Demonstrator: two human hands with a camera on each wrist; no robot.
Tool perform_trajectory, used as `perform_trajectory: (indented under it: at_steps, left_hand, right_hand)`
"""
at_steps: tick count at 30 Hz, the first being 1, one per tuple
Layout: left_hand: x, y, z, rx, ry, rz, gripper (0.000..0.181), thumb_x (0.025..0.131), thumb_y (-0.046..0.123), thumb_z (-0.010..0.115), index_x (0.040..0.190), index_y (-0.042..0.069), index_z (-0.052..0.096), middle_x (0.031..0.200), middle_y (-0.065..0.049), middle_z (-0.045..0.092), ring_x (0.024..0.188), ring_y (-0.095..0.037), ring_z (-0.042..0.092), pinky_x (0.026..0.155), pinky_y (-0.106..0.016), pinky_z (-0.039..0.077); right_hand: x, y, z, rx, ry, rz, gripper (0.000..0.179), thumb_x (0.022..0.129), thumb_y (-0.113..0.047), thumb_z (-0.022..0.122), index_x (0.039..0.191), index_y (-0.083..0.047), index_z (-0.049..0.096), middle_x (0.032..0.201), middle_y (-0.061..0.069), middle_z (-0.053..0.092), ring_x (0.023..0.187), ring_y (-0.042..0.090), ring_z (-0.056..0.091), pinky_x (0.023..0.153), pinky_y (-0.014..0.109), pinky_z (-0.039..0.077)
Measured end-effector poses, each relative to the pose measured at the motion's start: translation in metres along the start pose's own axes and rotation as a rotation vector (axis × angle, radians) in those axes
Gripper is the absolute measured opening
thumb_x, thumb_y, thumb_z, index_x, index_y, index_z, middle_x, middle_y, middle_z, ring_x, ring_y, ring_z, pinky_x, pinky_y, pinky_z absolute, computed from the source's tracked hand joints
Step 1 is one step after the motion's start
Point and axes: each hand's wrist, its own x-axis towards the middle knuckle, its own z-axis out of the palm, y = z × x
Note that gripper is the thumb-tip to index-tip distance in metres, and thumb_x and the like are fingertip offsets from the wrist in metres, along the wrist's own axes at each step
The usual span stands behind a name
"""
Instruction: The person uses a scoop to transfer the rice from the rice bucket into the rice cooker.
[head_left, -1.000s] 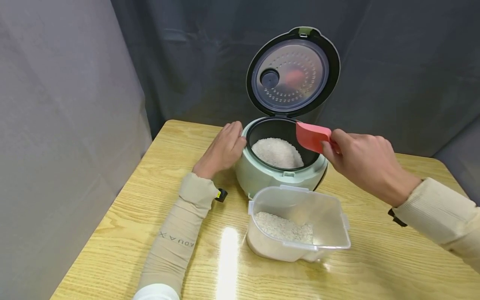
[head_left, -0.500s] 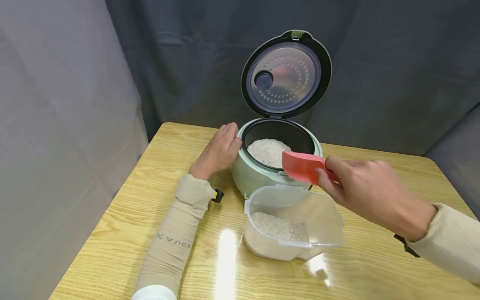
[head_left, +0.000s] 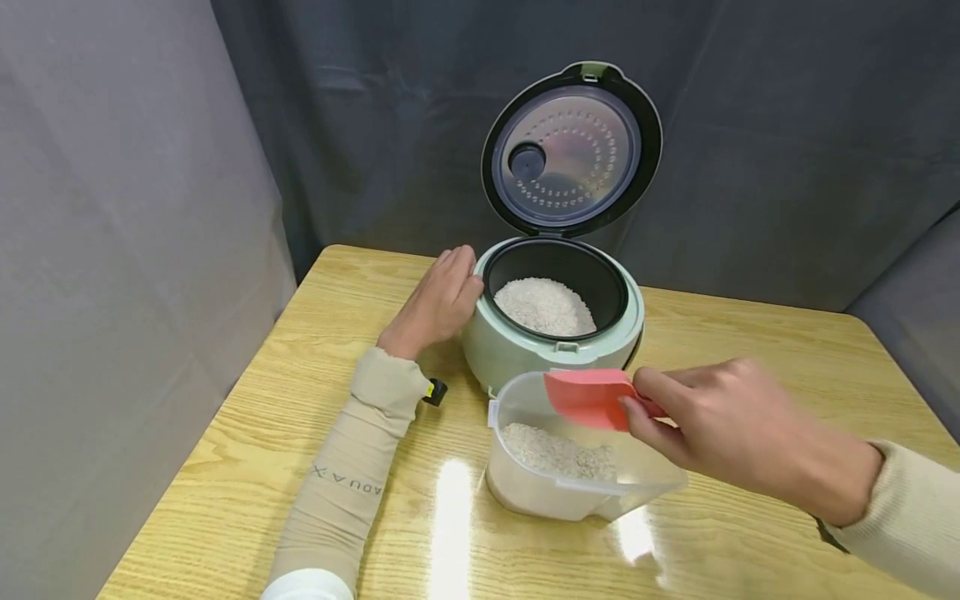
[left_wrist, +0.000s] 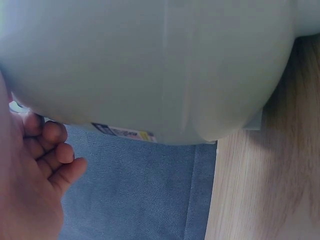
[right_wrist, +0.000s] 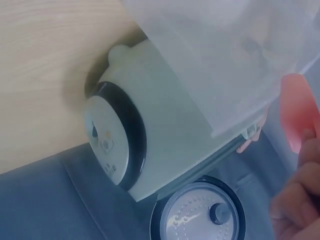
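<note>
My left hand (head_left: 438, 304) holds the far left side of a pale green rice cooker (head_left: 495, 350), thumb near the rim and fingers curled. In the left wrist view several curled fingertips (left_wrist: 65, 152) show beside the cooker's wall; what the upper fingers touch is partly hidden. A mound of white rice (head_left: 543, 307) lies in the cooker's dark inner pot. My right hand (head_left: 727, 425) grips the handle of a pink scoop (head_left: 588, 398), which hangs over a clear plastic container (head_left: 540, 496). More rice (head_left: 558, 452) lies at the container's left. No rice is visible in the scoop.
The cooker's round lid (head_left: 573, 158) stands raised behind the pot. The container sits directly in front of the cooker on a wooden table (head_left: 360, 300). A dark curtain (head_left: 375, 125) hangs behind, and a grey one (head_left: 142, 250) on the left.
My right hand has brought the scoop from over the cooker's pot down toward me, above the container. The left hand keeps its place on the cooker.
</note>
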Motion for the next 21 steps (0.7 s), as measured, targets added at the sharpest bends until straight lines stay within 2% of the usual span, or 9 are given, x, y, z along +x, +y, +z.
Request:
perform_trajectory:
  at_steps: [3,7,10,17,21]
  left_hand:
    - [0.0,-0.002,0.0,0.003,0.005,0.007,0.019,0.094,0.021,0.033,0.088,0.006,0.041,0.082,-0.009,0.038,0.083,-0.028,0.041,0.079,-0.034,0.034]
    - [-0.001,-0.003,0.001,0.007,0.014,0.024,0.018,0.095,0.02,0.033,0.087,0.006,0.041,0.081,-0.008,0.037,0.081,-0.028,0.04,0.078,-0.035,0.034]
    - [-0.001,-0.003,0.001,0.005,0.017,0.028,0.018,0.095,0.02,0.033,0.086,0.006,0.04,0.081,-0.008,0.037,0.081,-0.028,0.04,0.078,-0.034,0.033]
    - [0.0,-0.001,0.0,-0.005,0.018,0.023,0.018,0.095,0.02,0.033,0.086,0.007,0.04,0.081,-0.008,0.037,0.081,-0.027,0.04,0.078,-0.033,0.033]
    - [0.001,0.0,0.0,-0.009,0.016,0.021,0.017,0.095,0.02,0.034,0.086,0.006,0.04,0.081,-0.008,0.037,0.081,-0.027,0.04,0.079,-0.033,0.033]
  right_hand:
    - [-0.001,-0.002,0.003,0.017,-0.092,0.006,0.045,0.106,-0.044,0.028,0.073,-0.023,0.049,0.057,-0.021,0.034,0.051,-0.009,0.019,0.048,0.011,0.013]
    - [-0.001,-0.006,0.007,0.014,-0.258,0.04,0.024,0.099,-0.032,0.056,0.076,-0.023,0.052,0.057,-0.021,0.041,0.049,-0.006,0.023,0.046,0.015,0.02]
    - [0.002,-0.009,0.012,-0.012,-0.351,0.055,0.024,0.085,-0.023,0.072,0.073,-0.023,0.051,0.054,-0.018,0.04,0.047,-0.001,0.025,0.044,0.02,0.023]
    - [0.014,-0.016,0.019,-0.04,-0.534,0.104,0.035,0.089,-0.02,0.068,0.064,-0.024,0.044,0.053,-0.014,0.034,0.045,0.006,0.025,0.04,0.026,0.023]
    - [0.021,-0.02,0.024,-0.03,-0.609,0.144,0.039,0.087,-0.016,0.067,0.059,-0.025,0.041,0.053,-0.013,0.032,0.047,0.007,0.025,0.04,0.026,0.023]
